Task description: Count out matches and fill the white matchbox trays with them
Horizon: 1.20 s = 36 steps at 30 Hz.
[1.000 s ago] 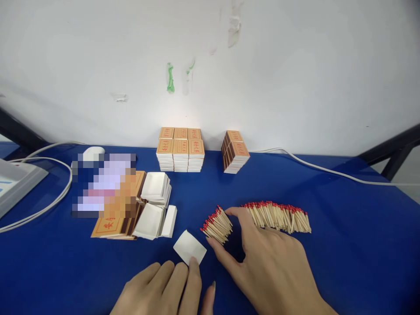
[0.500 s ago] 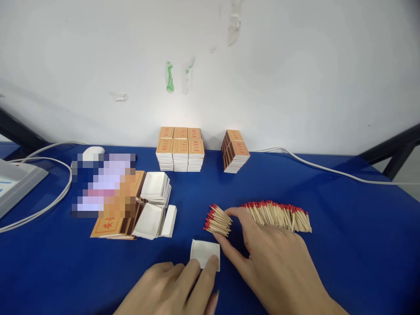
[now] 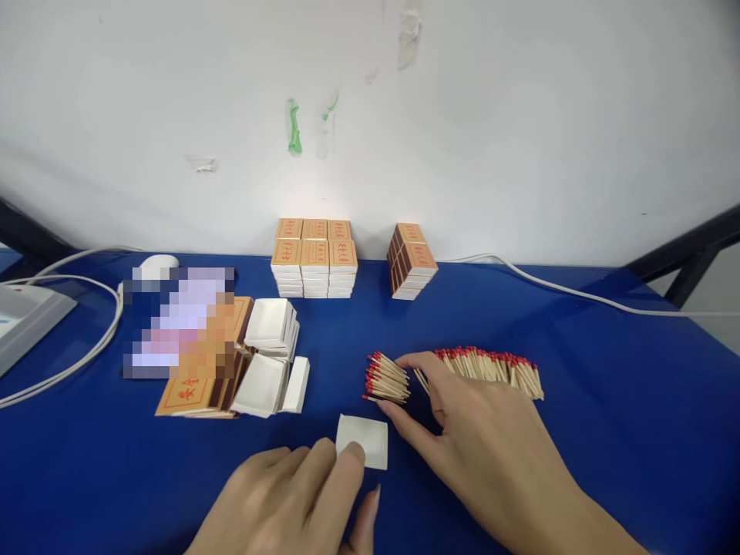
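While right grip (image 3: 486, 428) pinches matches (image 3: 388, 379), left grip (image 3: 283, 497) apart on tray (image 3: 375, 445); matchbox stacks (image 3: 315, 258) beyond, stacked trays (image 3: 267, 320) leftward.

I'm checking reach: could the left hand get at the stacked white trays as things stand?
Probably yes: nothing visible stands between the left hand and the stacked white trays, though its fingers are at the loose tray.

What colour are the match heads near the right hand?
Red; the match heads show best in the head view.
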Tool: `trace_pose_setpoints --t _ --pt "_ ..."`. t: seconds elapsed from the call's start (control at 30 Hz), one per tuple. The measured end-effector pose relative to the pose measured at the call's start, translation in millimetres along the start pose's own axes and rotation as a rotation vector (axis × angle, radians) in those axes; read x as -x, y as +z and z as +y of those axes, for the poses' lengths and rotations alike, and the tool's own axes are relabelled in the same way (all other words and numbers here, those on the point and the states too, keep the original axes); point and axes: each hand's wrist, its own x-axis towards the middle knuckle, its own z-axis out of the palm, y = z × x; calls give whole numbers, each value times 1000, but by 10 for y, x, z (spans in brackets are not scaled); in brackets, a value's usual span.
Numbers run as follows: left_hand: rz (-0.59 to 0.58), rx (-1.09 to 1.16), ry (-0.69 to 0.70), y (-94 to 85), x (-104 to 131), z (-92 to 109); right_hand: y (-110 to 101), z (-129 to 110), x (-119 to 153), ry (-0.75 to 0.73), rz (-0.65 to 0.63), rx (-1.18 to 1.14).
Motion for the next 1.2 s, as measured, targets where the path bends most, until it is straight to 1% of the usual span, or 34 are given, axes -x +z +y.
trace_pose_setpoints --t 0.1,0.23,0.33,0.43,0.6,0.87,1.03,1.2 --pt "-15 -12 1 4 -31 -10 -38 -24 -51 21 -56 36" --pt "-83 14 19 7 -21 -24 -111 -71 -161 33 -178 123" --pt "-87 12 11 2 -10 -24 -166 -115 -250 46 -276 106" --pt "-63 13 16 -5 -11 -26 -201 -144 -321 50 -328 54" --pt "-80 8 11 -15 -18 -38 -205 -122 -371 29 -353 -8" --pt "-65 2 8 -16 1 -19 -129 2 -361 -71 -329 -119" --pt "-83 -7 2 -23 5 -17 -85 56 -323 -195 -266 -102" --pt "-82 3 -9 -18 1 -14 -81 76 -277 -223 -278 -88"
